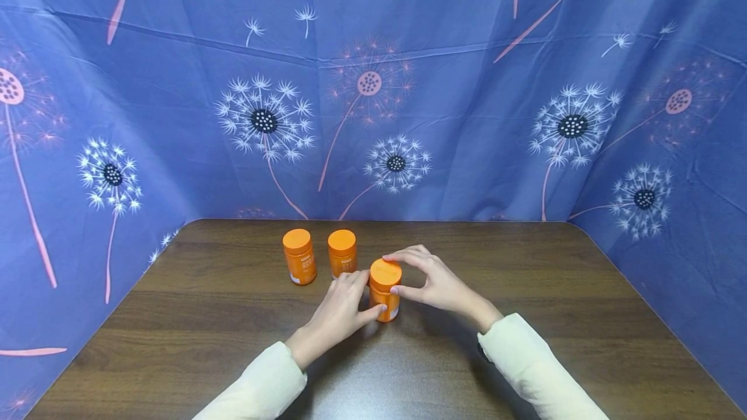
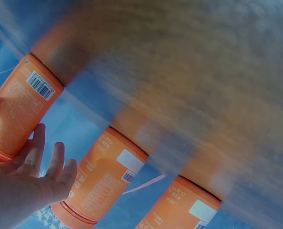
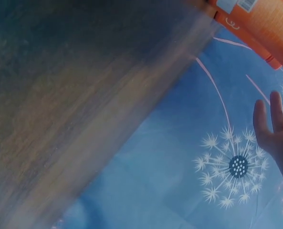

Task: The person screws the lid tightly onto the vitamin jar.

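Note:
An orange jar (image 1: 384,304) with an orange lid (image 1: 386,271) stands upright on the table, between both hands. My left hand (image 1: 341,310) holds the jar's body from the left, its thumb on the near side and fingers behind. From the right, my right hand (image 1: 434,280) pinches the lid, fingertips at its far rim and thumb low on its near right side. In the left wrist view, a barcode shows on the held jar (image 2: 24,102), with the left hand (image 2: 34,183) against it. The right wrist view catches part of the right hand (image 3: 279,126) beside the jar (image 3: 265,28).
Two similar capped orange jars stand behind and to the left: one jar (image 1: 300,264) farther left, another jar (image 1: 342,258) partly behind the left hand. The brown wooden table (image 1: 513,264) is bordered at the back and sides by a blue dandelion-print cloth (image 1: 467,115).

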Motion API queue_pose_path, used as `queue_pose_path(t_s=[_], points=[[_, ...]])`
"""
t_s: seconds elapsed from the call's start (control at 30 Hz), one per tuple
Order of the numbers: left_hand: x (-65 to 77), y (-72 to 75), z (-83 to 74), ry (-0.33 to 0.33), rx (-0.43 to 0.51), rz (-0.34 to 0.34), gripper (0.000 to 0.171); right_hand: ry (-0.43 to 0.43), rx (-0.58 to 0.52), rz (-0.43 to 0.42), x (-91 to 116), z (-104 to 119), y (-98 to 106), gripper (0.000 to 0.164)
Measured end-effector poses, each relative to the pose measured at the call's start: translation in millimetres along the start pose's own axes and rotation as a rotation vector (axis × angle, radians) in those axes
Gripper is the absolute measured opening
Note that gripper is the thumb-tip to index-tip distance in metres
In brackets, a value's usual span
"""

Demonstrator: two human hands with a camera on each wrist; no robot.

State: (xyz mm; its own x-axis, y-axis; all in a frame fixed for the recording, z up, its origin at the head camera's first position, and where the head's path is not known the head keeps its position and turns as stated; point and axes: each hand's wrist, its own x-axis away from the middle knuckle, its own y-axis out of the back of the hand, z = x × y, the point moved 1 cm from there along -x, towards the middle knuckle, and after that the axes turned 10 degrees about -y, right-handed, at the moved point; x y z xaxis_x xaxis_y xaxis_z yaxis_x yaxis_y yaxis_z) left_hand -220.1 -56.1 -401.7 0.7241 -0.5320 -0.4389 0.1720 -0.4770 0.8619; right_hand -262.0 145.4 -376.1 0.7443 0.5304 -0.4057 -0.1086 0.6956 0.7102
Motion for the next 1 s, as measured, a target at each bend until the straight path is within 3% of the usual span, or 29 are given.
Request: queue_pose_path(t_s=[0.3,0.53,0.67,1.0], points=[[0.0,0.4,-0.5,-0.014,-0.015,-0.014,0.051,-0.02,0.044,-0.113,2,7,-6,0.049],[-0.1,-0.1,-0.4,-0.022,-0.016,-0.02,0.049,-0.051,0.078,-0.143,2,9,-8,0.05],[-0.3,-0.3,-0.3,-0.022,-0.015,-0.02,0.05,-0.049,0.069,-0.113,1,8,-7,0.053],[-0.2,-0.1,0.1,-0.017,-0.014,-0.011,0.052,-0.032,0.011,0.059,-2,1,2,0.058]])
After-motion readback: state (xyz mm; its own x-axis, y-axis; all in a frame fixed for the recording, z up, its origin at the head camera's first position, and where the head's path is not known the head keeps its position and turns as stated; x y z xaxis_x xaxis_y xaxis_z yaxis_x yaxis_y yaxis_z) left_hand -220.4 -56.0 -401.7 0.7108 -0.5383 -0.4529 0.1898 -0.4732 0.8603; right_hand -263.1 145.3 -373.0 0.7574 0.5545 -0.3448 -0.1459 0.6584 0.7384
